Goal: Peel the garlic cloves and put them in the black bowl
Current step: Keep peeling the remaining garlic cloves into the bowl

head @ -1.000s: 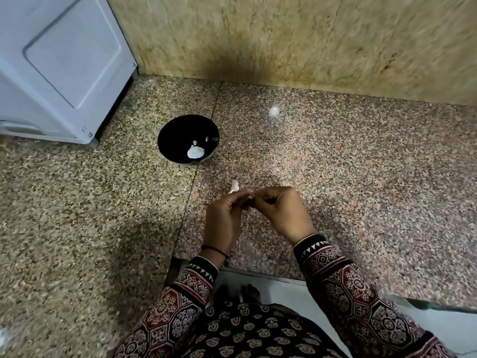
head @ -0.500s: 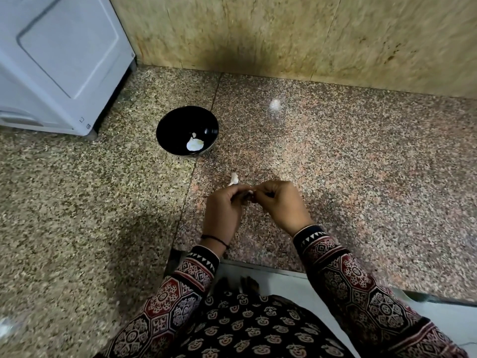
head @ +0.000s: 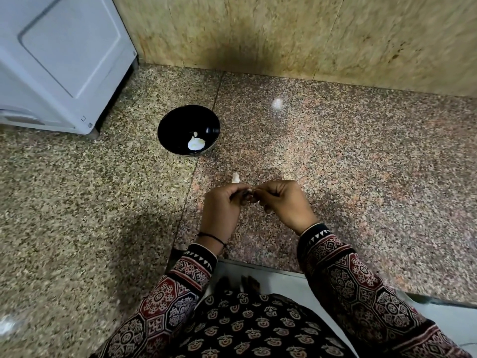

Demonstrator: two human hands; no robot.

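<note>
The black bowl (head: 188,130) stands on the speckled granite counter (head: 361,156), up and to the left of my hands. White garlic (head: 196,143) lies inside it. My left hand (head: 222,210) and my right hand (head: 282,202) meet fingertip to fingertip over the counter. Both pinch a small garlic clove between them, and the fingers hide nearly all of it. A small white piece of garlic or skin (head: 235,178) lies on the counter just beyond my left hand's fingertips.
A white appliance (head: 59,60) stands at the back left, close to the bowl. A tan stone wall (head: 309,37) runs along the back of the counter. The counter's front edge (head: 258,266) is just below my wrists.
My hands stay together on the clove, with only slight finger movement. The bowl and the piece on the counter have not moved; the camera has shifted a little.
</note>
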